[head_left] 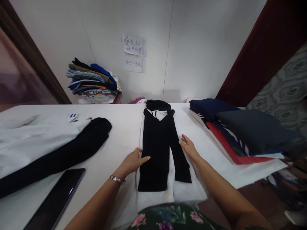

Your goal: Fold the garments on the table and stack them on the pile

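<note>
A black and white hooded top lies in front of me, its long black sleeves folded down over the white body. The black hood with its drawstrings points toward the wall. My left hand rests at the left edge of the top, thumb stretched over the left black sleeve and fingers apart from it. At the right edge, my right hand has its fingers spread beside the slanting right sleeve, touching its outer side or very close to it. Neither hand visibly grips the cloth.
On the white table, another white and black garment lies at left near a dark phone or tablet. Folded clothes are stacked at right. A taller clothes pile stands behind, below paper signs on the wall.
</note>
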{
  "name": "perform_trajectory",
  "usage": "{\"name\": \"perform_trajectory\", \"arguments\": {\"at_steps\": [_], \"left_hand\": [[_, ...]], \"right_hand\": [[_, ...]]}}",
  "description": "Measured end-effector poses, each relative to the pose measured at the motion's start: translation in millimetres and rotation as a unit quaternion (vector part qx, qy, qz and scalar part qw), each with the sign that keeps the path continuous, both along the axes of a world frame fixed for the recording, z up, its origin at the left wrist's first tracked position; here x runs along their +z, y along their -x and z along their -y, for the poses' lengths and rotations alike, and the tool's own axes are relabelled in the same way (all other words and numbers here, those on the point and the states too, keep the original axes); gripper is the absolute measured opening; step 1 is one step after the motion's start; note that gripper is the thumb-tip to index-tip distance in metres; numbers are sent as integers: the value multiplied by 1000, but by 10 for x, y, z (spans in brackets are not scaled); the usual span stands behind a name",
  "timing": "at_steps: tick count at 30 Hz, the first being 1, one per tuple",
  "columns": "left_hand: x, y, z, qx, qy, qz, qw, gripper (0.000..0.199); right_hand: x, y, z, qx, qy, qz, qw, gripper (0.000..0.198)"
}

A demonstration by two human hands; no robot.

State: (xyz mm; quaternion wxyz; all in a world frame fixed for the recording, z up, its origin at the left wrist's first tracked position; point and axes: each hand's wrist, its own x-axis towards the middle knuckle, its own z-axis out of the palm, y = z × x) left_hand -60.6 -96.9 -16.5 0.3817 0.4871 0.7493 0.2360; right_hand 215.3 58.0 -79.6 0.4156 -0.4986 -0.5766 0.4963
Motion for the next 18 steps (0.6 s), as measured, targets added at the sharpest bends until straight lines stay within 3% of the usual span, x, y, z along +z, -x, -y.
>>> {"name": "perform_trajectory", "arguments": {"at_steps": [7, 11, 14, 18], "left_hand": [[-94, -29, 81, 27, -15, 5, 1000, 76], [-91, -71, 225, 9, 10, -11, 1000, 77], [-78, -135, 343, 9, 25, 67, 997, 73], [-16, -246, 467, 10, 15, 226, 974, 61]], "right_hand": [[43, -213, 277, -43, 30, 24, 998, 72], [115, -273, 407, -41, 86, -73, 993, 71], [196, -291, 581, -7, 163, -134, 977, 61], [313, -300, 838, 112, 239, -181, 947, 38]]}}
